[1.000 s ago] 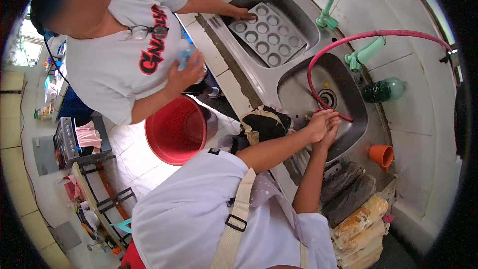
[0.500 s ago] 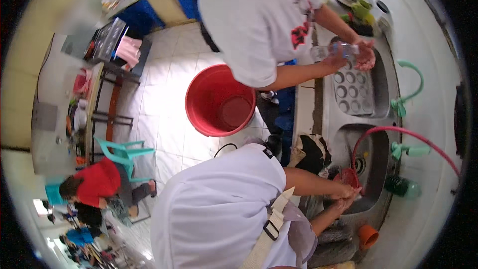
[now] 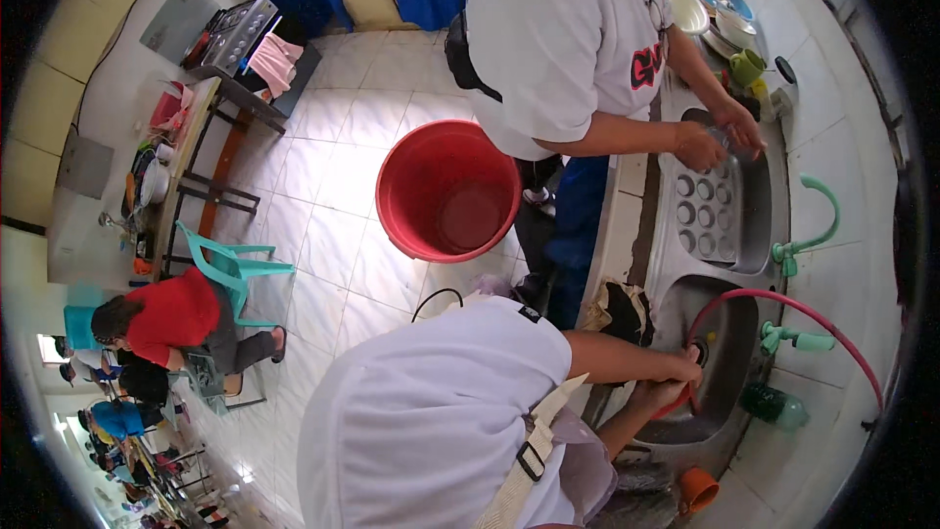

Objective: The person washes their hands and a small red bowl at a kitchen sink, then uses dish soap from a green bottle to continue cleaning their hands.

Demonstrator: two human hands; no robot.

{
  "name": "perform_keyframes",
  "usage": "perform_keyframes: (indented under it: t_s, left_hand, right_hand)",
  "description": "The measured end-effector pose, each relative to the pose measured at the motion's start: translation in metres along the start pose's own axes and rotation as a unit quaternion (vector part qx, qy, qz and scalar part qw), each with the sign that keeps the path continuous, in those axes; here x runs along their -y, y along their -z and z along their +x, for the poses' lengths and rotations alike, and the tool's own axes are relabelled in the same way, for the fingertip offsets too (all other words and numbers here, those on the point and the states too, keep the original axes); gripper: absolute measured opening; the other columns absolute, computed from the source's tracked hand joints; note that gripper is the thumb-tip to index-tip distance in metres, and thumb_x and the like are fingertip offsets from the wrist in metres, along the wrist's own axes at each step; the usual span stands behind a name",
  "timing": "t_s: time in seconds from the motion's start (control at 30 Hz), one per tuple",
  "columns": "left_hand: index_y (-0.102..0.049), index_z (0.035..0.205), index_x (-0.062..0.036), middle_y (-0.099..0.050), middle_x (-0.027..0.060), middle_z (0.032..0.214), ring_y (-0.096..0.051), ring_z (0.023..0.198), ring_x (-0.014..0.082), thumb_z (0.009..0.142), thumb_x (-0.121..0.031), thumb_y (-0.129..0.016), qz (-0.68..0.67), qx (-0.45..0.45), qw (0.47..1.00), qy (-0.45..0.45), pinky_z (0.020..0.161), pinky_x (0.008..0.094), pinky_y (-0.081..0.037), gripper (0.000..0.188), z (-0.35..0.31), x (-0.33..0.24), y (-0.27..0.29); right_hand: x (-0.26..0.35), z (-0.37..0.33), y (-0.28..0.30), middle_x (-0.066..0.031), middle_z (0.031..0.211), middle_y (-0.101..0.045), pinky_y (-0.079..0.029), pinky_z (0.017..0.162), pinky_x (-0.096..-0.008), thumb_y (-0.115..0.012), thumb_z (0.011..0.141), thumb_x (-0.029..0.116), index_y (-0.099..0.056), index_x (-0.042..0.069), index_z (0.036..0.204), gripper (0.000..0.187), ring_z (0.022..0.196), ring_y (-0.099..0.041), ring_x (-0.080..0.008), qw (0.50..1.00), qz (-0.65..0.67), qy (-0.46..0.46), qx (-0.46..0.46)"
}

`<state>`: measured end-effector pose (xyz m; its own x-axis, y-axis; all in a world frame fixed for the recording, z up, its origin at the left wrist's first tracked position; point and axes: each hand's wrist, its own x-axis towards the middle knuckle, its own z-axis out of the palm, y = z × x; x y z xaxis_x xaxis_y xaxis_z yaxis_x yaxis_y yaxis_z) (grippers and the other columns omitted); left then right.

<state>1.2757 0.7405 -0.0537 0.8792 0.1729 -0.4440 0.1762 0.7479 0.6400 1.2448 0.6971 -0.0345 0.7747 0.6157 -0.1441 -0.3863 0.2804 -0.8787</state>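
Over the near sink basin [image 3: 734,372], my left hand [image 3: 688,364] and my right hand [image 3: 664,394] are close together, fingers curled. A red plastic item [image 3: 676,404] shows at my right hand; its kind is mostly hidden. The pink-red hose [image 3: 774,296] arches from the wall side down beside my left fingers. What my fingers close on is too small and covered to make out. A dark cloth-like bundle [image 3: 627,312] lies at the counter's edge, left of my hands.
A co-worker in white [image 3: 548,59] works over the far basin, where a muffin tin [image 3: 705,216] lies. Green taps [image 3: 788,333] stand behind the sinks, near a green bottle [image 3: 774,407] and an orange cup [image 3: 697,490]. A red bin [image 3: 448,191] stands on the floor.
My view has shifted and the sinks sit lower in it. My hands have changed their hold, and the red item now shows below them instead of above. The co-worker's hands have drawn lower over the tin.
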Motion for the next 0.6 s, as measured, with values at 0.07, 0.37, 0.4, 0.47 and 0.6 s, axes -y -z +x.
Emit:
perform_keyframes:
  t_s: [0.07,0.37,0.4,0.47,0.6]
  left_hand:
    - [-0.061,0.092,-0.003,-0.06,0.012,0.09,-0.058,0.081,0.0231,0.089,-0.028,-0.049,0.024,0.003,1.0,0.001,0.073,0.037,-0.047,0.028,0.0,0.006,-0.013]
    - [-0.063,0.089,-0.0037,-0.061,0.0119,0.086,-0.058,0.08,0.0229,0.088,-0.028,-0.05,0.051,0.023,0.998,0.03,0.073,0.0359,-0.047,0.028,-0.001,0.032,-0.022]
    - [-0.063,0.089,-0.0038,-0.061,0.0118,0.085,-0.058,0.08,0.0228,0.088,-0.028,-0.05,0.042,0.032,0.998,0.037,0.073,0.0358,-0.047,0.028,0.004,0.027,-0.012]
    - [-0.063,0.089,-0.0039,-0.061,0.0118,0.084,-0.058,0.08,0.0228,0.088,-0.028,-0.051,0.03,0.053,0.997,0.053,0.072,0.0356,-0.047,0.028,0.018,0.014,0.004]
    - [-0.064,0.088,-0.0042,-0.062,0.0117,0.082,-0.058,0.079,0.0226,0.088,-0.028,-0.051,0.034,0.146,0.986,0.078,0.072,0.0351,-0.047,0.028,0.044,0.008,-0.012]
  right_hand:
    - [0.007,0.001,0.004,-0.0048,0.136,-0.039,-0.031,0.102,-0.0382,-0.036,0.096,0.026,-0.031,0.008,0.139,0.047,0.123,-0.038,-0.018,1.0,-0.003,0.016,-0.016]
    - [0.012,-0.009,0.025,-0.0101,0.132,-0.043,-0.033,0.1,-0.0357,-0.036,0.096,0.025,-0.038,0.001,0.133,0.044,0.12,-0.042,-0.0216,0.981,-0.173,0.053,-0.067]
    - [0.008,-0.009,0.03,-0.0107,0.131,-0.044,-0.033,0.099,-0.0354,-0.036,0.096,0.024,-0.039,0.0,0.132,0.044,0.119,-0.042,-0.022,0.969,-0.232,0.06,-0.065]
    - [0.0,-0.011,0.046,-0.0119,0.131,-0.044,-0.033,0.099,-0.0349,-0.037,0.096,0.024,-0.041,-0.001,0.131,0.043,0.118,-0.043,-0.0228,0.906,-0.41,0.105,-0.031]
    - [0.015,-0.021,0.023,-0.0107,0.118,-0.053,-0.043,0.089,-0.0328,-0.036,0.097,0.025,-0.048,-0.002,0.124,0.039,0.105,-0.053,-0.021,0.953,-0.222,0.161,-0.13]
